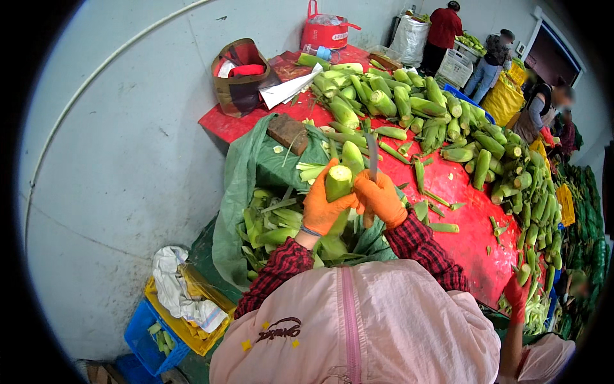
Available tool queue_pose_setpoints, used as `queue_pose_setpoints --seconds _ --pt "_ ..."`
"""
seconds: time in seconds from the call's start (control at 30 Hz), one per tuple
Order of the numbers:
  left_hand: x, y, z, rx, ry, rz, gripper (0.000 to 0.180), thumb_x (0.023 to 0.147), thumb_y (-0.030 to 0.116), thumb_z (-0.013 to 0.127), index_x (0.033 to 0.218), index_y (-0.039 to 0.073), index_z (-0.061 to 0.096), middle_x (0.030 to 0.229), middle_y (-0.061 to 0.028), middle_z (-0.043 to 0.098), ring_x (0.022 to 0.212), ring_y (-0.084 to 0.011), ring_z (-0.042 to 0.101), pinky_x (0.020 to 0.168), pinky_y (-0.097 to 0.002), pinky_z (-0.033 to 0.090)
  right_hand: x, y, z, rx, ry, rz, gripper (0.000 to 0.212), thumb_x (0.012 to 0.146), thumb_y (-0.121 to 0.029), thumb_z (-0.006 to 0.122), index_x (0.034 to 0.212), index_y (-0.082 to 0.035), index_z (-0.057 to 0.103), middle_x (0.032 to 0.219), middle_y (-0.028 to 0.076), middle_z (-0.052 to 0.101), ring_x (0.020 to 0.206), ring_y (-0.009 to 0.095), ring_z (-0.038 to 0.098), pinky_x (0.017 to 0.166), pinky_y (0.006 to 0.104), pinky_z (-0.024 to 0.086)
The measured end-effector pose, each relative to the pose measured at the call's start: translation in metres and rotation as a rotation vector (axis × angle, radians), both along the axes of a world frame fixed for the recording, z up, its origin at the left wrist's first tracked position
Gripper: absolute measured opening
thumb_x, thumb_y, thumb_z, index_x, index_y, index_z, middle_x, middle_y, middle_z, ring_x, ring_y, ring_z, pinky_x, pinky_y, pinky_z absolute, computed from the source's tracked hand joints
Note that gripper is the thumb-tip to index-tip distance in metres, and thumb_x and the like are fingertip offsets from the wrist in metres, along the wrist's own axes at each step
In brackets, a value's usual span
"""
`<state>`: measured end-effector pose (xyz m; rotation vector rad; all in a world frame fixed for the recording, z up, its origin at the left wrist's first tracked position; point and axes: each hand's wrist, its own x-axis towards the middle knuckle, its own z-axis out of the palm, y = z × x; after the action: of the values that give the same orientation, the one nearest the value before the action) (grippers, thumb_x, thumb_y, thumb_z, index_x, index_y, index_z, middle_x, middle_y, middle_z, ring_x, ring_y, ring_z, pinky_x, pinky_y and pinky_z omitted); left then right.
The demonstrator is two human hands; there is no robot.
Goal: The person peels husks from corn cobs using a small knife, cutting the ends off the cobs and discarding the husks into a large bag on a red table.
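My left hand (325,203), in an orange glove, is wrapped round a thick green vegetable stalk (338,184) whose pale cut end faces up. Close beside it, my right hand (381,200), gloved alike, grips a knife (372,155) with its blade pointing away from me. The knife's handle shows below the fist. Under both hands gapes a green sack (233,211), holding stripped leaves and trimmings (275,227). Another pale green stalk (352,157) lies just beyond the held one. A brown block (288,133) rests on the sack's far edge.
A red table (460,224) bears a long heap of green stalks (441,112). Far left stand a dark bag (240,89) and a red bag (325,32). Blue (150,339) and yellow crates (204,301) sit lower left. A co-worker's gloved hand (517,297) is at the right; other people stand farther back.
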<state>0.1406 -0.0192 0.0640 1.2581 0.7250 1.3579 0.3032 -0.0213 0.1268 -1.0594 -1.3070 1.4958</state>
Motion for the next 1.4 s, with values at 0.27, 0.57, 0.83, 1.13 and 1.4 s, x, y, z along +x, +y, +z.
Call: queue_pose_setpoints --seconds 0.27,0.57,0.83,1.13,1.4 --pt "0.003 -0.012 -0.001 -0.255 -0.442 -0.131 0.055 0.093 0.045 0.062 0.132 0.008 0.052 0.112 -0.0039 0.063 0.096 -0.0145 0.059 0.083 -0.0309 0.049 0.002 -0.023 -0.006 0.199 -0.059 -0.010 0.026 0.095 -0.009 0.049 0.115 0.005 0.058 0.081 0.009 0.067 0.053 0.011 0.058 0.048 0.0225 0.047" --pt "-0.014 0.041 -0.064 -0.399 -0.295 0.257 0.060 0.089 0.057 0.060 0.112 0.002 0.063 0.099 -0.0090 0.068 0.087 -0.0180 0.064 0.076 -0.0315 0.052 -0.012 0.007 -0.029 -0.109 0.242 0.107 0.023 0.083 -0.016 0.054 0.085 0.006 0.062 0.077 0.016 0.064 0.045 0.016 0.054 0.052 0.0285 0.049" --pt "-0.166 0.085 -0.121 -0.450 -0.742 0.755 0.074 0.080 0.067 0.063 0.118 0.004 0.056 0.097 -0.0168 0.068 0.080 -0.0283 0.066 0.071 -0.0421 0.055 0.003 -0.055 -0.045 -0.010 0.235 0.213 0.019 0.085 -0.015 0.061 0.073 0.000 0.059 0.078 0.013 0.063 0.045 0.014 0.055 0.048 0.0247 0.045" --pt "-0.106 0.008 -0.027 -0.179 -0.147 0.086 0.060 0.091 0.050 0.062 0.128 0.003 0.056 0.112 -0.0070 0.066 0.094 -0.0144 0.062 0.080 -0.0282 0.050 -0.070 0.031 -0.014 -0.058 -0.356 0.236 0.051 0.083 -0.036 0.074 0.113 0.004 0.063 0.086 0.006 0.065 0.048 0.010 0.056 0.043 0.0250 0.045" --pt "-0.097 -0.001 -0.022 -0.215 -0.116 -0.007 0.057 0.092 0.041 0.065 0.133 0.003 0.053 0.117 -0.0018 0.061 0.101 -0.0110 0.056 0.088 -0.0268 0.046 -0.074 0.040 -0.027 -0.098 -0.211 0.245 0.024 0.082 -0.013 0.064 0.097 0.004 0.064 0.070 0.007 0.062 0.044 0.015 0.056 0.042 0.0271 0.046"
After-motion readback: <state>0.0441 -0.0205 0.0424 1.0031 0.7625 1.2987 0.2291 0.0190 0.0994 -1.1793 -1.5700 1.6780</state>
